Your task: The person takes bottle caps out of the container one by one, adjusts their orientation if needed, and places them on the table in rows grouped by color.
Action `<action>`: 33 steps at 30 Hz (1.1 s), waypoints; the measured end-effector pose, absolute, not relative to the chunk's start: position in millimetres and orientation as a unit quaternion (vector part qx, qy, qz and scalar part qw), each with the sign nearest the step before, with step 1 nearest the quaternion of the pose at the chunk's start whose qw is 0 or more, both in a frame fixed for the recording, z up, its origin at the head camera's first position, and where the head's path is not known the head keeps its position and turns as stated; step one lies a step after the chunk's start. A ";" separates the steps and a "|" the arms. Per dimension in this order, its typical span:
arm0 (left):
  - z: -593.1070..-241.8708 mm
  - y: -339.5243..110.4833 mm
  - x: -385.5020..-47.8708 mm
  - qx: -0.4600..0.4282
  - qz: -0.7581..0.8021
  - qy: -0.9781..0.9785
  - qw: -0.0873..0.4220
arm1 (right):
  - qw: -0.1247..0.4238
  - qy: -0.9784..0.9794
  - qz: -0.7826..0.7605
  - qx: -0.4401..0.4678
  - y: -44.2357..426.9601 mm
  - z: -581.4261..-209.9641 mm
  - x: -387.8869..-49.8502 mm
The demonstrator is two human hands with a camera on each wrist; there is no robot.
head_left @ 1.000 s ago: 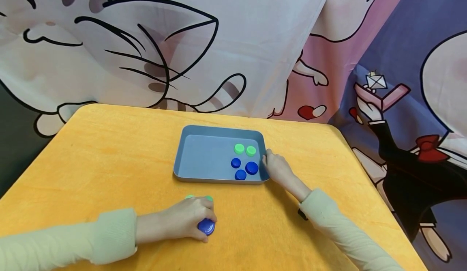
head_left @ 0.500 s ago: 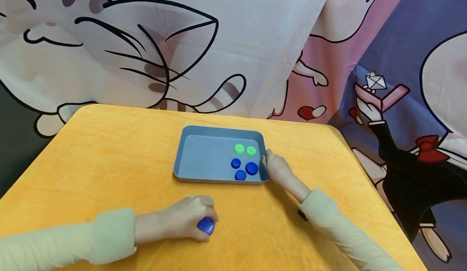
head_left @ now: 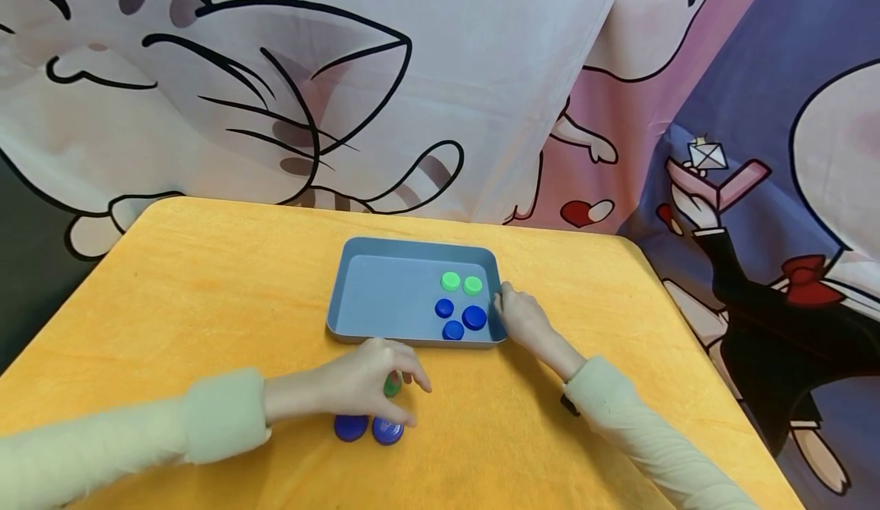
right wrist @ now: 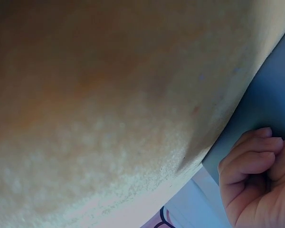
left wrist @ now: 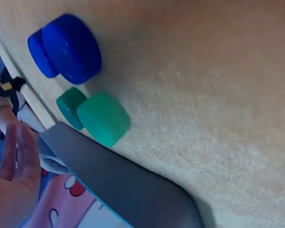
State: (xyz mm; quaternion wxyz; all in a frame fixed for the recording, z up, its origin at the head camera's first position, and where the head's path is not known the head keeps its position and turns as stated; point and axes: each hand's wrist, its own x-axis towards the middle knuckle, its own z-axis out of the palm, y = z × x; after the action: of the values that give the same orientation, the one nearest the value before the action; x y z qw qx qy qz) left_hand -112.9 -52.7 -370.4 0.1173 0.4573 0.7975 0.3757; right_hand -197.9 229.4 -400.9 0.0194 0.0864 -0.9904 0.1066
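Note:
My left hand (head_left: 367,380), its fingers spread and holding nothing, hovers over a group of bottle caps on the table. Just below it lie a blue cap (head_left: 351,427) and another blue cap (head_left: 388,431). One green cap (head_left: 393,385) shows between thumb and fingers; the left wrist view reveals a second green cap (left wrist: 70,107) beside it. My right hand (head_left: 524,316) grips the right rim of a blue-grey tray (head_left: 385,296); its curled fingers (right wrist: 247,166) lie against the tray's outer wall. Inside the tray, on its right side, sit two green caps (head_left: 450,281) and three blue caps (head_left: 474,317).
The yellow wooden table (head_left: 227,281) has rounded far corners. A cartoon-printed curtain (head_left: 481,75) hangs directly behind its back edge. The tray stands just beyond the loose caps.
My left hand has let go of the blue cap, opened its fingers and shifted up toward the tray, uncovering two blue caps. The right hand and tray have stayed put.

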 end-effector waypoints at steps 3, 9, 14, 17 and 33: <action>-369.3 -50.7 -120.1 0.447 0.408 0.783 0.142 | 0.016 -0.990 0.108 0.085 229.4 -400.0 -197.6; -368.4 -46.5 -134.5 0.440 0.448 0.761 0.165 | 0.008 -0.991 0.109 0.078 228.5 -399.2 -197.7; -366.8 -40.7 -146.5 0.447 0.461 0.750 0.161 | 0.006 -0.991 0.107 0.075 228.3 -398.5 -197.7; -364.6 -36.2 -153.9 0.439 0.470 0.748 0.164 | 0.007 -0.991 0.107 0.075 228.3 -398.5 -197.2; -351.2 -19.3 -202.7 0.382 0.480 0.776 0.148 | 0.007 -0.991 0.106 0.081 228.9 -399.6 -198.5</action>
State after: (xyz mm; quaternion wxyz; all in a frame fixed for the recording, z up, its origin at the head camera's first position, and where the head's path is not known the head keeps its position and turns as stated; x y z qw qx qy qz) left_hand -202.7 -19.3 -351.2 0.1480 0.3823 0.7758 0.4797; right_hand -198.5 228.9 -399.6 0.0074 0.0807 -0.9911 0.1059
